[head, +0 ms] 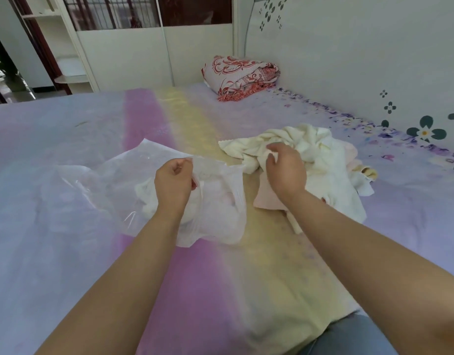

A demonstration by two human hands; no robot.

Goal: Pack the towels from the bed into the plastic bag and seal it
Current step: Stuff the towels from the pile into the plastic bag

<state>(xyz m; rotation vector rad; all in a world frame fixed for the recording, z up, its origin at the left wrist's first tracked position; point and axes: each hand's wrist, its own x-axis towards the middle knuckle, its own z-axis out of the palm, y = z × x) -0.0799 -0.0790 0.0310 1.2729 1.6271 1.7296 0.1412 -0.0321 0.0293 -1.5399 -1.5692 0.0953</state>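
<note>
A clear plastic bag (98,190) lies on the bed at centre left, its mouth facing right, with a white towel (146,198) showing through it. My left hand (173,183) is closed on the bag's upper rim and holds the mouth up. To the right is a loose pile of towels (323,165), cream on top with a pale pink one (267,198) at its near left edge. My right hand (285,167) rests on the pile's left side, its fingers pinching a fold of a cream towel.
The bed (220,278) has a sheet in lilac, pink and yellow stripes. A folded red-and-white patterned blanket (241,76) sits at the far end near the wall. The flower-decorated wall (374,60) runs along the right. White cabinets (133,47) stand beyond the bed.
</note>
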